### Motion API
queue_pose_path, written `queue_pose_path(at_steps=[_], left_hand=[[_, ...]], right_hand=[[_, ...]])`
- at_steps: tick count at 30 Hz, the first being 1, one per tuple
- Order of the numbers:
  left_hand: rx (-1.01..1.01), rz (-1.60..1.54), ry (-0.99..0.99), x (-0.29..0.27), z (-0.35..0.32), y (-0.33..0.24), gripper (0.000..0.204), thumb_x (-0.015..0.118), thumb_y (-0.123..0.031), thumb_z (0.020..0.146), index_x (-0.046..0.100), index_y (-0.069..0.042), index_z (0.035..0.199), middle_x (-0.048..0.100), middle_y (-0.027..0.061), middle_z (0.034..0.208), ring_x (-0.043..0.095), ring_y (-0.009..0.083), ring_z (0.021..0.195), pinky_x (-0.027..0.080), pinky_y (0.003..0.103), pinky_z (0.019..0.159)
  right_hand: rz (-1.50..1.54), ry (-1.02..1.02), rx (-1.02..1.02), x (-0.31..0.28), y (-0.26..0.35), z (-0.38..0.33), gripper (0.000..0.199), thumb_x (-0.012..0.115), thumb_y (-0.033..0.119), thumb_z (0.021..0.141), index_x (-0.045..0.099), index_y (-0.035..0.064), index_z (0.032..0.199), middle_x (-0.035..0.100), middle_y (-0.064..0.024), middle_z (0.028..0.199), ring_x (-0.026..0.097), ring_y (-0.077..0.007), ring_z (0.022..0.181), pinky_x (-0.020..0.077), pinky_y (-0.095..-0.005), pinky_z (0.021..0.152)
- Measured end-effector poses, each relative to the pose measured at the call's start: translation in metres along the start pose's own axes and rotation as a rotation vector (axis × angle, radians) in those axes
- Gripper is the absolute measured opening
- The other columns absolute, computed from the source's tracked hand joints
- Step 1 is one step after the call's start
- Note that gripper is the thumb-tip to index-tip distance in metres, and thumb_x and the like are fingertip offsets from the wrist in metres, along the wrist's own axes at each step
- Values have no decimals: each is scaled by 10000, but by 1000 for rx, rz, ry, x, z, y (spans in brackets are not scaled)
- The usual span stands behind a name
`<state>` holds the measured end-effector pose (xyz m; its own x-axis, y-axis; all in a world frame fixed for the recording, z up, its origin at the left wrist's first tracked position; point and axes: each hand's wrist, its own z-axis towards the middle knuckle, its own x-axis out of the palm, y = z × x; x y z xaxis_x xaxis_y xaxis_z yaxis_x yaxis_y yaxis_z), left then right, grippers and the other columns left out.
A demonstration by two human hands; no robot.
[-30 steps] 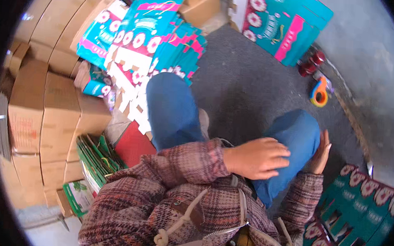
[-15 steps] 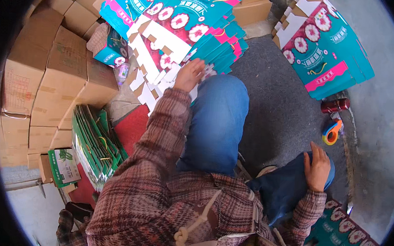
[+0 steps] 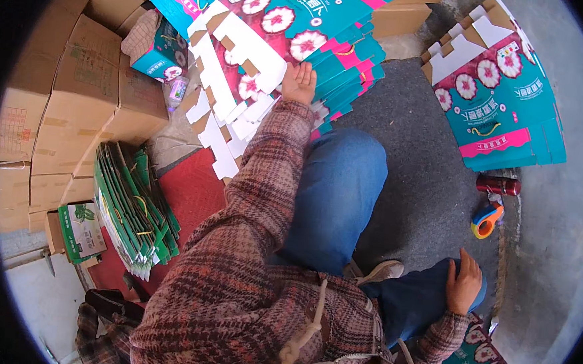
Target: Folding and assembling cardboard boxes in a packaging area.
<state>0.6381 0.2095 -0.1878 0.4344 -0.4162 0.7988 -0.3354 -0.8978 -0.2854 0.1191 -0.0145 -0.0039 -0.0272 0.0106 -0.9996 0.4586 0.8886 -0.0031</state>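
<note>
My left hand point(image 3: 299, 84) lies at the lower edge of a big fanned stack of flattened teal, pink and white gift boxes point(image 3: 295, 15). Its fingers are extended, and nothing shows in the palm. White and brown tabs point(image 3: 233, 102) of the boxes spread beside it. My right hand point(image 3: 465, 284) rests on my right knee with thumb and fingers apart, holding nothing. Far right, a second pile of the same flat boxes point(image 3: 504, 95) leans by the wall.
Brown cartons point(image 3: 77, 89) are stacked at the left, with flat green boxes point(image 3: 136, 206) before them. A dark red flask point(image 3: 498, 185) and an orange-blue tape roll point(image 3: 484, 222) lie near the grey wall point(image 3: 555, 231). More teal boxes point(image 3: 484, 360) are at lower right.
My left hand has shifted slightly right and turned palm up along the stack's edge. My right hand stays on the knee. The whole view has tilted a little.
</note>
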Motion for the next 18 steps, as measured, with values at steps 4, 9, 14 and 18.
queue_pose_path(at_steps=[4, 9, 14, 18], left_hand=[[87, -47, -7, 18, 7, -30, 524, 708, -467, 805, 476, -83, 1075, 588, 69, 1100, 588, 253, 1049, 481, 411, 887], [131, 178, 170, 56, 23, -98, 337, 689, -282, 859, 528, -49, 1042, 595, 102, 993, 606, 250, 945, 521, 412, 785], [307, 378, 306, 105, -51, -87, 250, 597, -175, 923, 579, -19, 1116, 591, 60, 1022, 568, 190, 904, 472, 376, 884], [637, 828, 418, 124, -202, -54, 377, 651, -197, 889, 583, 43, 1172, 610, 80, 1121, 557, 135, 1002, 456, 316, 908]], right_hand=[[15, -10, 20, 1, -4, 0, 347, 617, 172, 856, 573, 43, 1175, 621, -139, 1024, 592, -320, 934, 466, -415, 816], [25, -21, 18, 4, -5, 0, 343, 612, 167, 859, 572, 41, 1176, 619, -137, 1020, 592, -320, 931, 464, -417, 814], [-1, -76, 78, -5, -14, -13, 331, 615, 164, 854, 583, 43, 1160, 624, -141, 1013, 595, -323, 923, 466, -420, 808], [-9, -94, 89, -9, -18, -23, 336, 631, 164, 840, 587, 26, 1144, 632, -153, 1009, 600, -322, 918, 466, -418, 805]])
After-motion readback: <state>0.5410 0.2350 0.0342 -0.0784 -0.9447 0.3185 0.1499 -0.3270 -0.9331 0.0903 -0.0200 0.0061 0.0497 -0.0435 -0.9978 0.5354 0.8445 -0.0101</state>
